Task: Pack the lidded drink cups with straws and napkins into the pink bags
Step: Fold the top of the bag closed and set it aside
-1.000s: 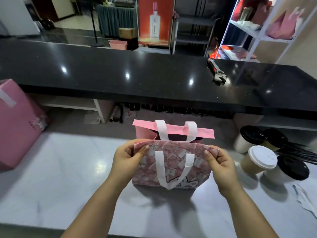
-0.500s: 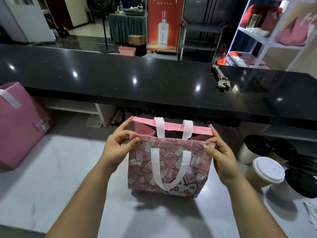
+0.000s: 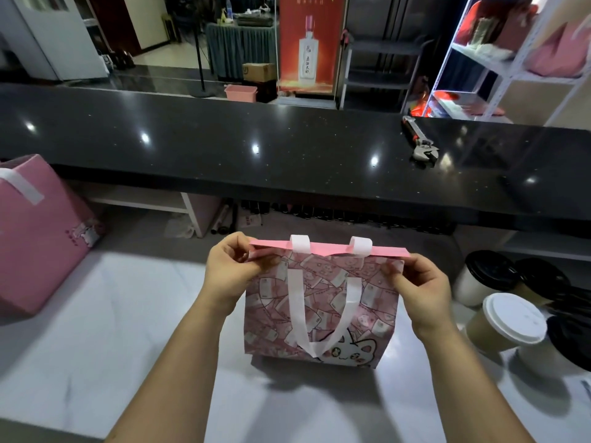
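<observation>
**Both hands pinch the top corners of a pink bag on the white desk**

Through the head camera I look down on a patterned pink bag (image 3: 319, 311) standing upright on a white marble desk (image 3: 96, 314), in the middle of my view. It has white strap handles. The near one hangs down the front above a cartoon cat face, and the loops of the far one show above the plain pink rim. The left hand (image 3: 228, 273) pinches the bag's top left corner between thumb and fingers. The right hand (image 3: 419, 289) pinches the top right corner the same way. The inside of the bag is hidden from me.

To the right of the bag, and apart from it, stands a cluster of lidded drink cups. A brown cup with a white lid (image 3: 508, 321) is nearest to the bag, with black-lidded cups (image 3: 489, 270) behind and beside it. Well to the left of the bag, a second, plain pink bag (image 3: 38, 235) rests on the same desk, cut off by the frame edge. Beyond the bag runs a higher black desk (image 3: 224, 148), with a wrench (image 3: 422, 148) lying on it off to the right.
</observation>
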